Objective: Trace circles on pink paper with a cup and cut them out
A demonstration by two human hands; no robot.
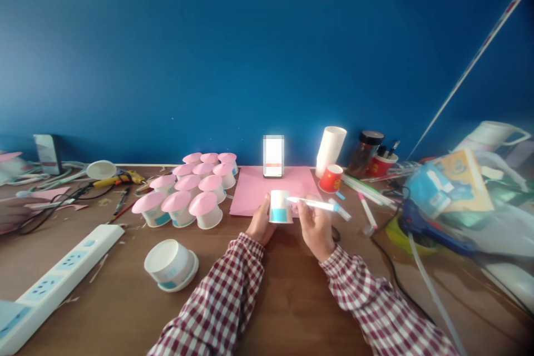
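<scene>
My left hand (261,221) is closed around the side of a white paper cup (280,200) with a light-blue patch on its lower part. In my right hand (317,228) is a white marker pen (317,203) with a light-blue end, its tip pointing left at the cup's upper side. Whether the tip touches the cup I cannot tell. Behind them a pink sheet (250,192) lies on the table, and a phone (273,157) stands upright at its far edge. To the left are several paper cups topped with pink cone-shaped caps (206,202).
A white tub (169,261) stands front left, near a power strip (67,272). White stacked cups (331,147), a red paper cup (331,179) and a dark jar (366,153) stand back right. A blue glue gun (434,228), cables and plastic bags crowd the right. Another person's hand (16,214) shows far left.
</scene>
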